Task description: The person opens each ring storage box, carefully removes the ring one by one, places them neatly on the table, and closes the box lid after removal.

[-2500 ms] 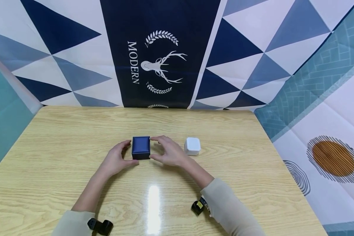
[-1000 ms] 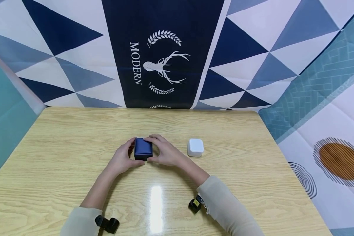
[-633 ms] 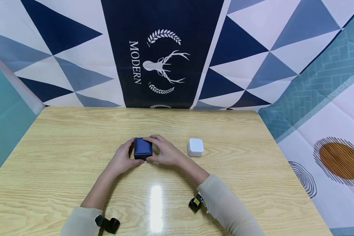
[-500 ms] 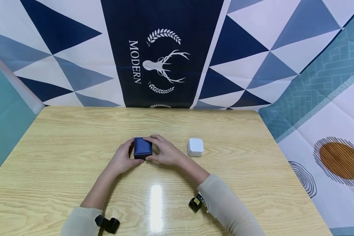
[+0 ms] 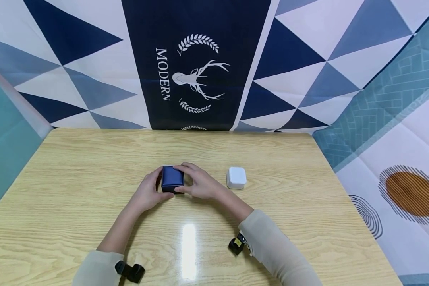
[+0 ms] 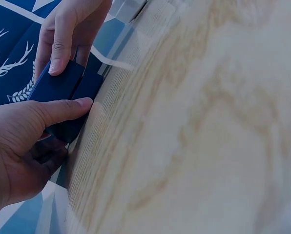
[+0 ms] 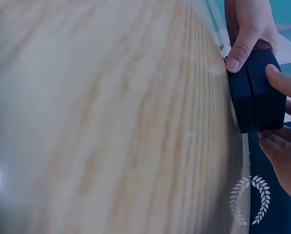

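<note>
A small dark blue jewelry box [image 5: 172, 176] stands on the wooden table between both hands, its lid down. My left hand [image 5: 148, 192] grips the left side, and its thumb lies on the lower half of the box in the left wrist view. On the opposite side my right hand [image 5: 202, 183] holds the lid between thumb and fingers. A thin seam between lid and base shows on the box [image 7: 255, 97] in the right wrist view. What is inside is hidden.
A white rounded cube [image 5: 236, 177] stands on the wooden table [image 5: 289, 206], right of my right hand. Patterned cloth [image 5: 196, 79] hangs behind the far edge. Wrist cameras are strapped at both sleeves.
The right fingers have closed in from beside the box onto its lid, and the left hand has settled against its side. The right thumb has lately slid slightly left and up.
</note>
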### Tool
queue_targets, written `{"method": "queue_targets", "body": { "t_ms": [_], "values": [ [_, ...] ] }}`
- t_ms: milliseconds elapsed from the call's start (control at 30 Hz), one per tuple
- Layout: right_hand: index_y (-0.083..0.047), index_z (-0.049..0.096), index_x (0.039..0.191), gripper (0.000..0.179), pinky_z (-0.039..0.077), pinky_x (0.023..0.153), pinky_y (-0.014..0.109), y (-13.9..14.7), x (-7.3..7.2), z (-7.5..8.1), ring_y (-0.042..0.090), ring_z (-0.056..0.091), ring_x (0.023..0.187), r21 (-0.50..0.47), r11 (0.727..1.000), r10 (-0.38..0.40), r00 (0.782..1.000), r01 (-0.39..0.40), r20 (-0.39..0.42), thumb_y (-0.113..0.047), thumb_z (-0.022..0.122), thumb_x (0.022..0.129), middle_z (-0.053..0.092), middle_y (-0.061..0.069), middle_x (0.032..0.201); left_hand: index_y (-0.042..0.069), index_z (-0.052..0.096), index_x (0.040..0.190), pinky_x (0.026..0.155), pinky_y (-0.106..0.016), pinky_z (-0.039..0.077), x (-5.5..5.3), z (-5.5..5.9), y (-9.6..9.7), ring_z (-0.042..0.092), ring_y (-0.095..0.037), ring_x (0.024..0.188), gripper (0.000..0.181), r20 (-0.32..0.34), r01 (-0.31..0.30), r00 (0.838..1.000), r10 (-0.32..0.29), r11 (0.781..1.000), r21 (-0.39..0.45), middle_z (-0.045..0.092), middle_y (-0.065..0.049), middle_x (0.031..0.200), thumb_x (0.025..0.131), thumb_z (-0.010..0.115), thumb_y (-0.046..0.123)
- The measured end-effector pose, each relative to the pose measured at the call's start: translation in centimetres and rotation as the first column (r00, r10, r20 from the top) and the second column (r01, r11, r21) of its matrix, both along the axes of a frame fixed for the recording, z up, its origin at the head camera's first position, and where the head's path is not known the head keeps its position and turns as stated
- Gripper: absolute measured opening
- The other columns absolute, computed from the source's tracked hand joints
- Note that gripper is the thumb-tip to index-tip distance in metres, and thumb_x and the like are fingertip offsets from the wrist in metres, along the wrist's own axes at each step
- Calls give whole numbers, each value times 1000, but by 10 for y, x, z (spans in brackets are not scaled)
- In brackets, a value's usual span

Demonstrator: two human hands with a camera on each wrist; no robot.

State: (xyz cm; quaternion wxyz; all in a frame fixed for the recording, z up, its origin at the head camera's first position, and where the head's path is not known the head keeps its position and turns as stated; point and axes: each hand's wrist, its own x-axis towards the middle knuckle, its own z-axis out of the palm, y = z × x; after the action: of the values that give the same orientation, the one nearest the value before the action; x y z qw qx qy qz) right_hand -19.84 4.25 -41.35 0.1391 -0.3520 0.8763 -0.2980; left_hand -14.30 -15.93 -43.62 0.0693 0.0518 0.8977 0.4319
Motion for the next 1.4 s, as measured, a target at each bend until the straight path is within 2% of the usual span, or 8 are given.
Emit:
{"method": "queue_targets", "body": {
  "t_ms": [467,800,1033,1400],
  "values": [
    [-28,39,143,65,31,112,47,-1,-3,-2,26,29,140,-43,999,-14,999,16,47,-44,64,85,34,8,150,-4,20,147,105,-55,35,2,2,0,34,-42,130,93,-4,0,1000,0,1000,-15,34,-26,145,78,77,22],
    [-26,41,141,64,34,111,43,-1,-5,-3,24,34,138,-90,996,-19,997,26,76,-39,68,84,40,4,147,-4,20,146,106,-56,34,1,0,0,34,-43,131,94,-29,2,1000,-3,1000,-27,33,-27,145,77,77,22],
    [-25,43,141,64,32,112,42,-1,-7,-2,23,33,138,-90,996,-23,996,31,81,-38,68,84,42,4,146,-4,19,147,106,-57,33,1,1,0,33,-43,132,94,-16,2,1000,-2,1000,-30,32,-27,146,78,77,22],
    [-23,43,141,63,38,109,37,-2,-7,-1,22,39,135,-117,993,-18,994,32,112,-38,68,84,43,4,145,-4,18,147,106,-57,33,1,2,1,32,-43,132,94,-1,-2,1000,2,1000,-31,31,-27,146,78,76,22]
  ]
}}
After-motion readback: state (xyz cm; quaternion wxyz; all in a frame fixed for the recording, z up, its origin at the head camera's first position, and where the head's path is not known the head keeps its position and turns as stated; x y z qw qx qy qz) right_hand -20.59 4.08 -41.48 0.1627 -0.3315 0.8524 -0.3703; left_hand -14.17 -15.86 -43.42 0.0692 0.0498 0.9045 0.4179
